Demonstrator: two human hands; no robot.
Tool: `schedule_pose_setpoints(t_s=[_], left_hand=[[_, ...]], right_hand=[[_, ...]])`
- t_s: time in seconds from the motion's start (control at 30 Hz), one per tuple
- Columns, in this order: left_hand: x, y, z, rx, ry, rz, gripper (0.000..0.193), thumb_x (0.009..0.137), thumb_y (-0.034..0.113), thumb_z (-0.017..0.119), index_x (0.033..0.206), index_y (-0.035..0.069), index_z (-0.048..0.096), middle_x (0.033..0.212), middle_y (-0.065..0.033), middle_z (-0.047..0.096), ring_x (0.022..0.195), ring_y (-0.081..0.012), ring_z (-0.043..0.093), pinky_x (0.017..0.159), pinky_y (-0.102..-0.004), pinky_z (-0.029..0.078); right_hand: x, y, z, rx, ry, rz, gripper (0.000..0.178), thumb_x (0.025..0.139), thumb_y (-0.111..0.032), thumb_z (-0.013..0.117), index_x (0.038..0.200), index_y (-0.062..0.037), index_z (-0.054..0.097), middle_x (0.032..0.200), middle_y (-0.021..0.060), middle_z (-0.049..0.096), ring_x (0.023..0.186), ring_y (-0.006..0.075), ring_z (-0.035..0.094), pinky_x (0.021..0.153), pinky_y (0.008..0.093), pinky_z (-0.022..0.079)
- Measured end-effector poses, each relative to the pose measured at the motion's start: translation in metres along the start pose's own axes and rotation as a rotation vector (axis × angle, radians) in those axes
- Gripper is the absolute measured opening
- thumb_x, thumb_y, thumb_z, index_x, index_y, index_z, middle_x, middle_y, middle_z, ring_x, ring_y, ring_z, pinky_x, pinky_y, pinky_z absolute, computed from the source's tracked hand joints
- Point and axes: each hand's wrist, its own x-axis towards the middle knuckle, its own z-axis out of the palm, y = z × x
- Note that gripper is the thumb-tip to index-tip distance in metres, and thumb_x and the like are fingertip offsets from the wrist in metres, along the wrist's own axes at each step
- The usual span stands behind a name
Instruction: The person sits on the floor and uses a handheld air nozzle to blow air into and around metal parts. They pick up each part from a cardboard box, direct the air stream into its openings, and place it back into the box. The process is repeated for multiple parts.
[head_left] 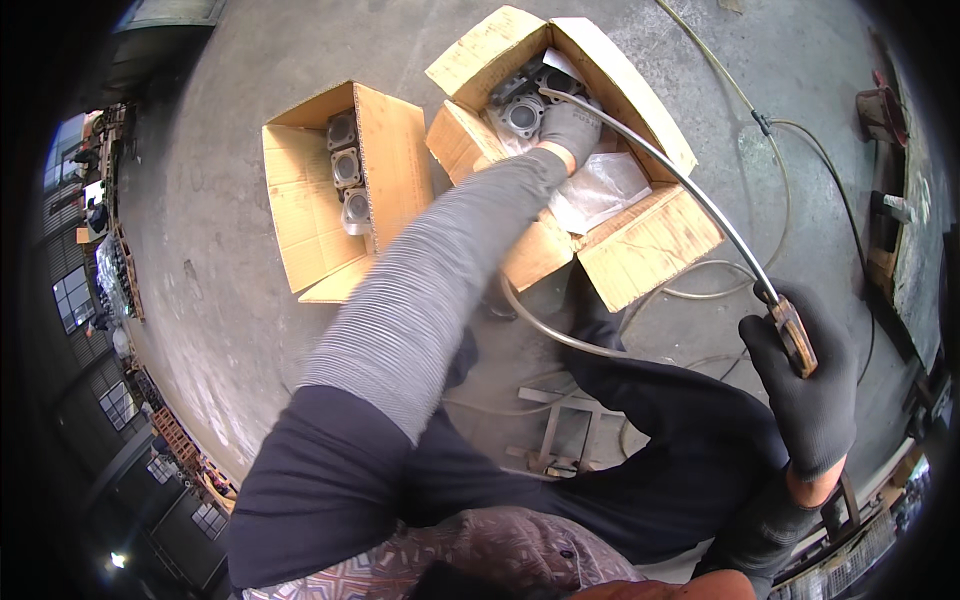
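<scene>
My left hand, in a grey glove, reaches down into the right-hand cardboard box. It is right beside a round-bored metal cylinder casting; its fingers point down out of sight, so their grip is hidden. Further castings, dark and partly covered, sit at that box's far end. In my gloved right hand, closed at the right, is the brown handle of an air blow gun. Its long curved metal tube arches over to the box, the tip just above my left hand. Clear plastic wrapping lies inside the box.
Left of that box stands another open cardboard box with several similar castings in a row. A yellowish hose loops over the concrete floor at right. Between my legs is a low metal frame. A reddish-brown metal object is at far right.
</scene>
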Motion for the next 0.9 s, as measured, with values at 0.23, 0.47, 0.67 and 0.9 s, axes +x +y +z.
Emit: schedule_pose_setpoints(t_s=[0.23, 0.47, 0.67, 0.9], left_hand=[[0.016, 0.007, 0.086, 0.448, 0.094, 0.13, 0.029, 0.101, 0.021, 0.059, 0.118, 0.015, 0.082, 0.121, -0.0087, 0.077, 0.116, -0.0292, 0.072, 0.085, -0.0534, 0.057], [0.049, 0.035, 0.13, 0.38, 0.05, 0.036, 0.043, 0.097, 0.013, 0.056, 0.133, -0.005, 0.072, 0.129, -0.0244, 0.071, 0.122, -0.0462, 0.064, 0.102, -0.0669, 0.05], [0.071, 0.046, 0.123, 0.297, 0.086, -0.305, 0.044, 0.102, 0.017, 0.053, 0.142, 0.003, 0.068, 0.146, -0.0187, 0.065, 0.133, -0.0391, 0.061, 0.102, -0.0592, 0.051], [0.058, 0.051, 0.127, 0.473, 0.204, -0.333, 0.047, 0.1, 0.011, 0.05, 0.142, -0.004, 0.065, 0.147, -0.0278, 0.06, 0.132, -0.0491, 0.058, 0.102, -0.0627, 0.05]], right_hand=[[-0.002, 0.01, -0.007, 0.049, -0.021, 0.133, 0.034, 0.09, -0.001, 0.08, 0.123, 0.001, 0.072, 0.086, 0.0026, 0.067, 0.081, 0.0078, 0.06, 0.073, 0.0267, 0.052], [0.007, 0.039, -0.013, -0.009, -0.143, 0.01, 0.049, 0.1, -0.011, 0.078, 0.145, -0.0042, 0.061, 0.13, 0.0108, 0.075, 0.092, 0.0145, 0.07, 0.075, 0.0242, 0.056], [0.01, 0.034, -0.022, -0.153, -0.123, -0.042, 0.036, 0.1, -0.019, 0.079, 0.134, -0.0068, 0.072, 0.098, 0.0041, 0.076, 0.084, 0.0086, 0.065, 0.072, 0.0253, 0.052], [0.009, 0.029, -0.019, -0.121, -0.149, 0.11, 0.041, 0.103, -0.03, 0.073, 0.138, -0.0085, 0.069, 0.089, 0.0057, 0.068, 0.078, 0.013, 0.06, 0.072, 0.0288, 0.049]])
